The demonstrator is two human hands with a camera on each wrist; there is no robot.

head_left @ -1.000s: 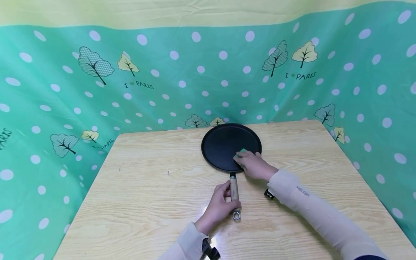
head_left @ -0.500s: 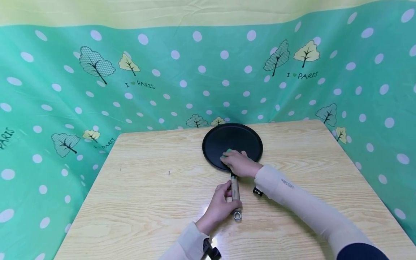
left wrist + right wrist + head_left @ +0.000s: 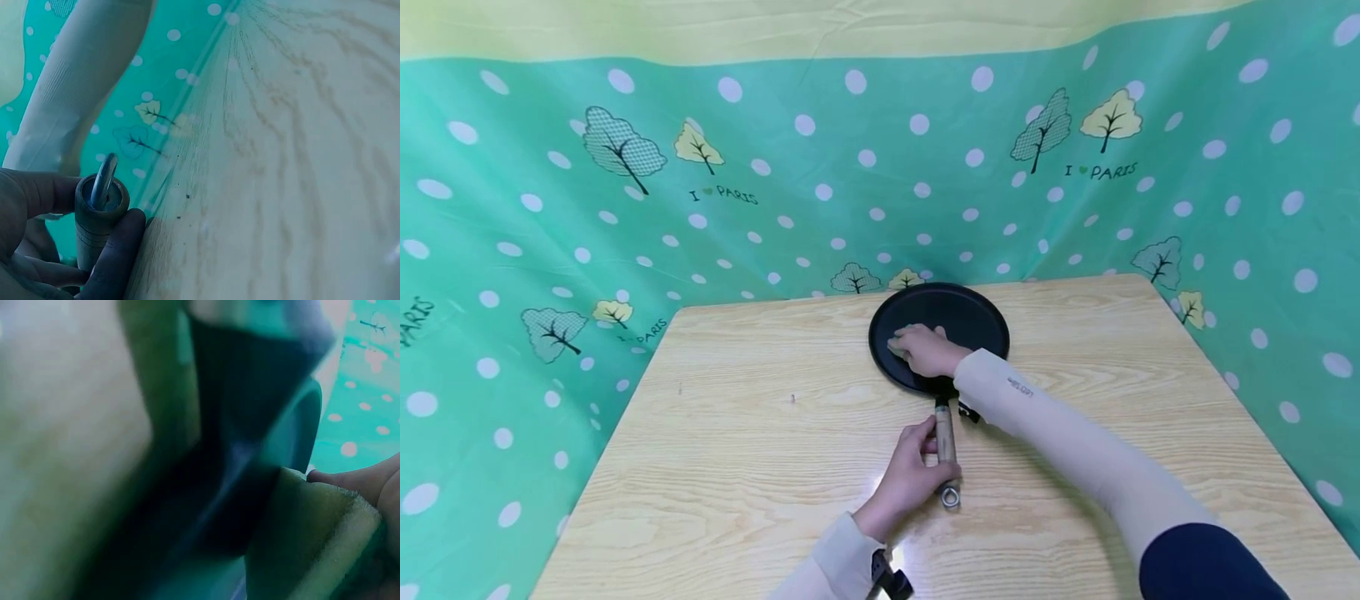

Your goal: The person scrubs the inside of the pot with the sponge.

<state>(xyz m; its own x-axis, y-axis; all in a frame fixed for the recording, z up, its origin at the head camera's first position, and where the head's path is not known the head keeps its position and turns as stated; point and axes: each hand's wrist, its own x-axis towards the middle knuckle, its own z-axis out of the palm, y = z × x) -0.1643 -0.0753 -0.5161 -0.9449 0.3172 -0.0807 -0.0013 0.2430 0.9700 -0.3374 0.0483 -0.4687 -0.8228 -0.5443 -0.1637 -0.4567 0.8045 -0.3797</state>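
A round, shallow black frying pan [image 3: 966, 312] lies on the table, its handle pointing toward me. My left hand [image 3: 912, 473] holds the light wooden handle [image 3: 947, 442] between thumb and fingers. In the left wrist view, the handle's end with its metal hanging ring [image 3: 104, 181] shows between the fingers. Over the left part of the pan, my right hand [image 3: 925, 350] grips a sponge against the dark surface. The right wrist view shows this sponge [image 3: 312, 528] as a yellowish block with a green layer; from the head, the hand mostly covers it.
The pan rests on a light wood-grain table [image 3: 737, 433], near its back edge. A green dotted cloth [image 3: 760, 208] with printed trees hangs behind and along both sides. Black straps with small devices sit on both wrists.
My right hand has slid the sponge leftward and slightly away from me across the pan, from its right front part to its left side. The left hand keeps its hold on the handle.
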